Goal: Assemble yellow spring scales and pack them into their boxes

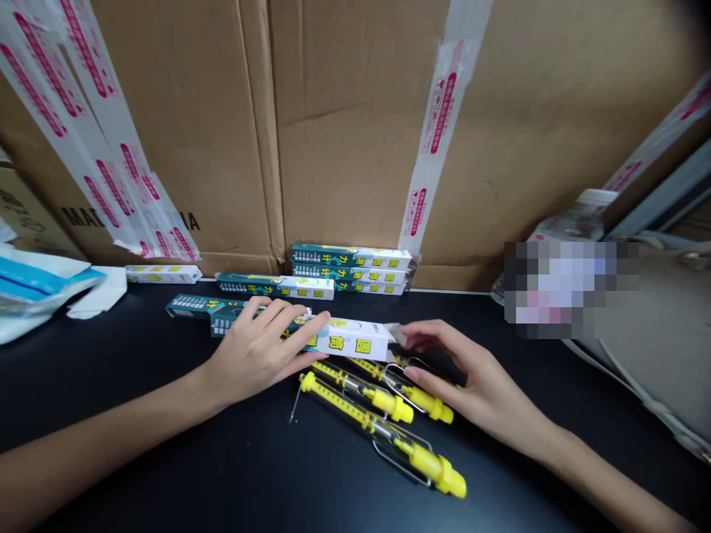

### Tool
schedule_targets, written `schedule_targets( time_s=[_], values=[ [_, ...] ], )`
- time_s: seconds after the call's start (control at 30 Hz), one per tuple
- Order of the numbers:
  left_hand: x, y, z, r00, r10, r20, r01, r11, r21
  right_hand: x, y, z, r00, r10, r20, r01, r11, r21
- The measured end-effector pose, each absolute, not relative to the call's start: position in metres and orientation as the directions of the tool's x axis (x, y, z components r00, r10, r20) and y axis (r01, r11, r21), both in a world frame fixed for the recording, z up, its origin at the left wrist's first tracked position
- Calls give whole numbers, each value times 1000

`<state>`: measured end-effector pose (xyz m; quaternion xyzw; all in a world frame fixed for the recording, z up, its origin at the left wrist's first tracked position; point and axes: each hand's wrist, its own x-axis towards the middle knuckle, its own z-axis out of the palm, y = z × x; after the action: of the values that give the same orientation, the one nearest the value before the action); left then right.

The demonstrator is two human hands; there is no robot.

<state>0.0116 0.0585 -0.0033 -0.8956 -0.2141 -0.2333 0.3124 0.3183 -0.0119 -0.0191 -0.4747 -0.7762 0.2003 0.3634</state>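
My left hand (pixel 264 344) is wrapped round a narrow white and teal printed carton (pixel 358 339), lying lengthwise just above the table. At the carton's right end a flap stands open. My right hand (pixel 455 366) is beside that end, fingertips at the flap, thumb apart and lower over the spring scales. Below the carton lie several yellow tubular spring scales, the nearest spring scale (pixel 383 437) fully in sight with its wire hook and yellow cap. Others, such as a second spring scale (pixel 392 403), are partly hidden by the carton and hand.
Behind, a stack of similar cartons (pixel 349 270) leans near large cardboard boxes (pixel 344 133), with more single cartons (pixel 275 285) to its left. A plastic bag (pixel 38 289) lies far left. A plastic bottle (pixel 578 218) and a grey bag (pixel 649 348) are at the right of the black table (pixel 222 474).
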Motion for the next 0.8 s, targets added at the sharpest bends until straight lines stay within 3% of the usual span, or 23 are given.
schedule_targets(
  time_s=[0.1,0.3,0.5,0.67,0.8],
  values=[
    [13,57,-4,837,169,520,453,-746,-487,314,-14,-19,-272,857,437,609,505,-612],
    [15,55,-4,874,101,475,375,-762,-528,291,-21,-11,-464,712,527,597,691,-407],
    [10,54,0,828,136,545,449,-743,-496,292,-19,-7,-366,669,647,650,681,-337],
    [4,66,2,669,383,637,667,-688,-286,331,1,-10,-120,676,727,775,522,-357],
    [-5,98,12,471,620,628,775,-631,41,352,20,-20,6,680,733,802,434,-410]
  ],
)
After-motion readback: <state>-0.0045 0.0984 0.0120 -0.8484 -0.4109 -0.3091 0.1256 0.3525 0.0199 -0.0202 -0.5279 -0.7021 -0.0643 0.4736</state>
